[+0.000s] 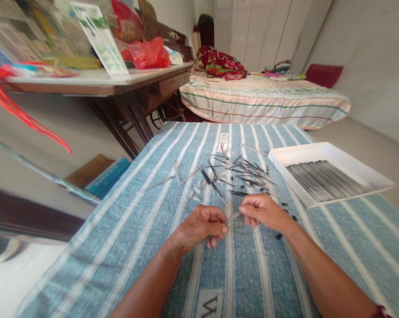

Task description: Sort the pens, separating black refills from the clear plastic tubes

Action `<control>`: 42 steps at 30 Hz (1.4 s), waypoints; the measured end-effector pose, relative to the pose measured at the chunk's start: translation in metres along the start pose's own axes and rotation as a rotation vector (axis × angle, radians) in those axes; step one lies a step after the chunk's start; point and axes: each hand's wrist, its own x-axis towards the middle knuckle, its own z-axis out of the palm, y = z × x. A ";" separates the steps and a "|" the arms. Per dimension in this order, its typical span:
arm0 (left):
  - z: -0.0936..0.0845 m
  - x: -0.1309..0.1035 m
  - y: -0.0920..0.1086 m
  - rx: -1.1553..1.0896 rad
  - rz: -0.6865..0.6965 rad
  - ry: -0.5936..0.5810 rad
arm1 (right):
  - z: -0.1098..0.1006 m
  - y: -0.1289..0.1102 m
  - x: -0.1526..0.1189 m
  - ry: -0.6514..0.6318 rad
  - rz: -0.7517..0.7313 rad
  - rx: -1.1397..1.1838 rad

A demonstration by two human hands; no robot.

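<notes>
Both hands grip one translucent pen barrel (233,217), held tilted above the tablecloth. My left hand (201,226) is closed around its lower end, and the fingertips of my right hand (263,209) pinch its upper end. Just beyond them lies a loose heap of thin black pen refills (249,170). Small black plugs (279,236) are scattered beside my right wrist. Clear caps (197,189) sit past my left hand, with a few empty barrels (156,183) further left. On the right, a white box (305,194) holds a row of pens (323,179).
A blue and white striped cloth (146,247) covers the table. At left stands a wooden desk (96,88) bearing a red plastic bag (149,54) and a green-white card (102,42). Behind the table is a bed (262,99). A blue box (108,181) sits lower left.
</notes>
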 end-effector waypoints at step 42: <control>0.014 0.003 -0.015 1.279 0.631 0.463 | 0.010 0.006 0.007 0.046 0.094 0.195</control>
